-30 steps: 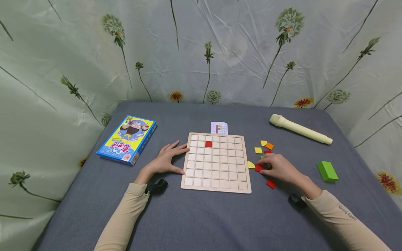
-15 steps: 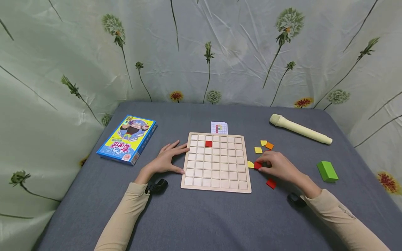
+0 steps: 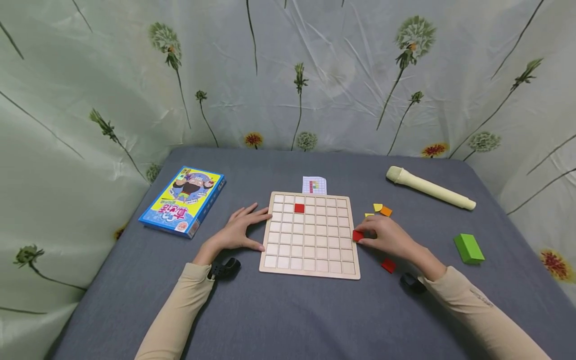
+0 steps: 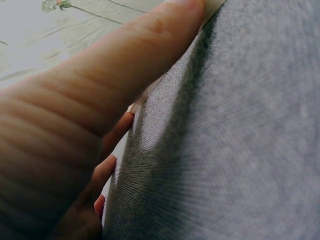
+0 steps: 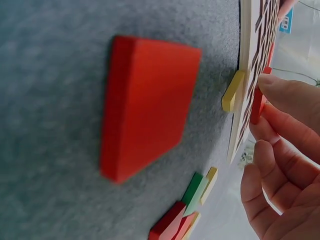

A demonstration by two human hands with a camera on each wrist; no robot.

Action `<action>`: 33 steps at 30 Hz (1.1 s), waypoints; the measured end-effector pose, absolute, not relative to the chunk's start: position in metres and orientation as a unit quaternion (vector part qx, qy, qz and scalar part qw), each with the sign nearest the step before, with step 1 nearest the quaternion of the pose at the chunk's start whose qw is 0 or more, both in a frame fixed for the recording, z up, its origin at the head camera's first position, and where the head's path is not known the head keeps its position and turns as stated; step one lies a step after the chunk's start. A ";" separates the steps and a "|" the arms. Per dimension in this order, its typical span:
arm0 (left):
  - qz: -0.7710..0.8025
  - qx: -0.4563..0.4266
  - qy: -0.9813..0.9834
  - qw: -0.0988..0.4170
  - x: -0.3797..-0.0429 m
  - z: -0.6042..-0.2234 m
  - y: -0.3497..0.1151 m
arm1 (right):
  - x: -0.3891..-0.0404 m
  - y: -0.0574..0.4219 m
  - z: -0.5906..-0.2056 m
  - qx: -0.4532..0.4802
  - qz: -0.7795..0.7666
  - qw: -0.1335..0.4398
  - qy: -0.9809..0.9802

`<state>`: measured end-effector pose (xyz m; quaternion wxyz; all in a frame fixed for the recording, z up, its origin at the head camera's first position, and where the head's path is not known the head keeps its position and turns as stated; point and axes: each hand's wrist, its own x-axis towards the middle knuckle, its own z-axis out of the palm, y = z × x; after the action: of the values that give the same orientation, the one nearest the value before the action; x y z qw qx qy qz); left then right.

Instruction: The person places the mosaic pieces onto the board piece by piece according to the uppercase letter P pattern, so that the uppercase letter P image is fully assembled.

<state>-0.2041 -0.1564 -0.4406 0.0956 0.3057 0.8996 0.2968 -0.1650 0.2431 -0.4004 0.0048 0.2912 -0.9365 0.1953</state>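
My right hand (image 3: 389, 237) pinches a red square tile (image 3: 357, 235) between thumb and fingers, at the right edge of the wooden grid board (image 3: 310, 274). In the right wrist view this tile (image 5: 258, 104) is tilted on edge, close over the board. On the board's left side, my left hand (image 3: 238, 233) touches the rim with thumb and fingertips, its fingers spread. One red tile (image 3: 299, 208) lies in a cell near the board's top. Another red tile (image 5: 155, 107) rests on the cloth below my right hand. A yellow piece (image 5: 233, 91) lies against the board's edge.
Orange (image 3: 385, 211) and yellow (image 3: 378, 206) pieces lie beyond my right hand; a green piece (image 5: 192, 190) is partly covered. A pattern card (image 3: 314, 185) sits behind the board. A blue box (image 3: 182, 200) lies left; a cream microphone-shaped object (image 3: 429, 188) and green block (image 3: 469, 248) lie right.
My right hand has picked up the red tile and carried it left from among the loose pieces to the board's right edge. My left hand has stayed in place.
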 end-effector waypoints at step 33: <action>0.301 0.318 0.897 0.070 -0.205 -0.441 -0.158 | -0.198 0.183 -0.392 0.327 0.198 -0.012 -0.924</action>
<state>-0.2046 -0.1583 -0.4410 0.0703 0.3177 0.8965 0.3005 -0.1975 0.1835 -0.3919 -0.0118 0.3266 -0.9240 0.1984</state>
